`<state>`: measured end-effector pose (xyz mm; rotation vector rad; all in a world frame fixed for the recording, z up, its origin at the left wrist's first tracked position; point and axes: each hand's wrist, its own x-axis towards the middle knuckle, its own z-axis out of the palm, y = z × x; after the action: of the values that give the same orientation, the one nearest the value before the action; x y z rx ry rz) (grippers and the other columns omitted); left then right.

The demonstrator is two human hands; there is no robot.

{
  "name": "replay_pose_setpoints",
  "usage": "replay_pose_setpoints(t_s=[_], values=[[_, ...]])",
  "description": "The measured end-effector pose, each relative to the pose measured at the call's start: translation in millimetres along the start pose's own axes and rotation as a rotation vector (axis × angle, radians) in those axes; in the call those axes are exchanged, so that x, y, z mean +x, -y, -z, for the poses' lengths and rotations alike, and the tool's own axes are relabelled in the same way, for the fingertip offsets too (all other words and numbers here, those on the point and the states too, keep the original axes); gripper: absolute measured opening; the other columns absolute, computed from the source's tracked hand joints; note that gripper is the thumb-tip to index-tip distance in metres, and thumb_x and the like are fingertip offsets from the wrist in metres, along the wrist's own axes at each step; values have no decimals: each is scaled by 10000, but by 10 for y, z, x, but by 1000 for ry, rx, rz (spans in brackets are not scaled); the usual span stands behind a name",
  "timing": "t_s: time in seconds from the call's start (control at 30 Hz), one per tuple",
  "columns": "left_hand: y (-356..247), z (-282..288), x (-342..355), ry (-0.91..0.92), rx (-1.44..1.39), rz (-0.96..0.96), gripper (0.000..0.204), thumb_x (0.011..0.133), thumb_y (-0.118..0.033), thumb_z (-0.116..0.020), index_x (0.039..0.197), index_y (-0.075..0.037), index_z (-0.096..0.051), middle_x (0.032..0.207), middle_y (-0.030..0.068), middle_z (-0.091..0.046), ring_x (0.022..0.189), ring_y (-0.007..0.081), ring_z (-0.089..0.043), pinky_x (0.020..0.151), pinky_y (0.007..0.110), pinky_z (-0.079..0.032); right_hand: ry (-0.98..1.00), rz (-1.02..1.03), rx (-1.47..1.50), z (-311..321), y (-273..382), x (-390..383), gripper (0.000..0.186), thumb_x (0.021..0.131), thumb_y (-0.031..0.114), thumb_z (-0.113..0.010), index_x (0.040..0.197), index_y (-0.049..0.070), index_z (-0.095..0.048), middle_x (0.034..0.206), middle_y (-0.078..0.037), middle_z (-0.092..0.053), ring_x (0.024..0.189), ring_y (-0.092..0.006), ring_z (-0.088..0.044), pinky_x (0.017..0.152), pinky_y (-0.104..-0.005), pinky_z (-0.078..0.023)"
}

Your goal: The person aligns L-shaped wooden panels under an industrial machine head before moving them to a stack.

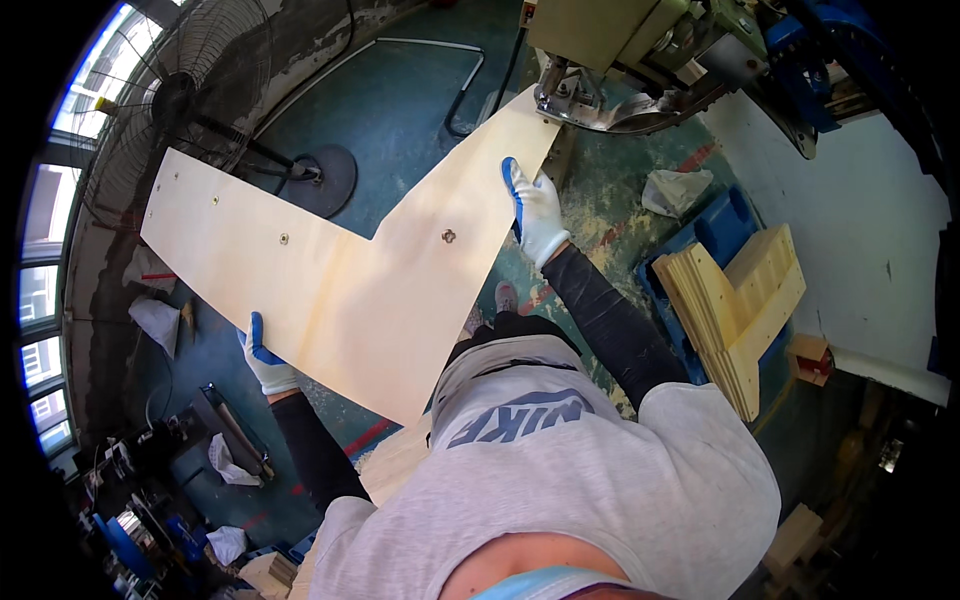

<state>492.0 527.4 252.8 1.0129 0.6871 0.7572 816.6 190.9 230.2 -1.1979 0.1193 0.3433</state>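
Observation:
A large L-shaped plywood panel (350, 290) with several small metal inserts is held out flat in front of me. My left hand (265, 358), in a white and blue glove, grips its near left edge, thumb on top. On the right edge, my right hand (536, 210) clasps the panel in a matching glove, its thumb on the upper face. The panel's far right end lies under the head of a green machine (610, 40), by its metal nose (555, 90). The fingers beneath the wood are hidden.
Stacked L-shaped plywood panels (735, 305) rest on a blue pallet (728, 225) to my right. A standing fan (175, 105) is at the far left, its round base (320, 182) on the floor. White bags (675, 190) and sawdust lie about.

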Motion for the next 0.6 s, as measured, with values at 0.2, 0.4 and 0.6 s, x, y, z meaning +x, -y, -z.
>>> replay_pose_setpoints(t_s=[0.2, 0.4, 0.6], values=[[79, 37, 137, 26, 89, -31, 354, 1030, -166, -573, 1343, -15, -503, 1269, 129, -628, 1138, 241, -646, 968, 384, -558, 7, -26, -80, -59, 65, 195, 313, 1036, 229, -614, 1247, -1, -594, 1136, -32, -666, 961, -85, -625, 867, -254, -518], [116, 100, 140, 18, 134, -31, 342, 1031, -151, -562, 1332, 4, -511, 1280, 122, -627, 1134, 224, -645, 977, 369, -546, -10, 98, -99, -65, 32, 156, 288, 1018, 240, -643, 1167, -4, -607, 1061, -35, -668, 894, -86, -617, 802, -248, -511], [152, -108, -16, -49, 155, -93, 362, 992, -92, -589, 1334, 0, -517, 1248, 117, -625, 1112, 224, -643, 955, 356, -544, 26, 45, -127, -79, 196, 294, 332, 1014, 247, -646, 1199, -25, -600, 1123, -67, -675, 953, -113, -629, 850, -260, -510]])
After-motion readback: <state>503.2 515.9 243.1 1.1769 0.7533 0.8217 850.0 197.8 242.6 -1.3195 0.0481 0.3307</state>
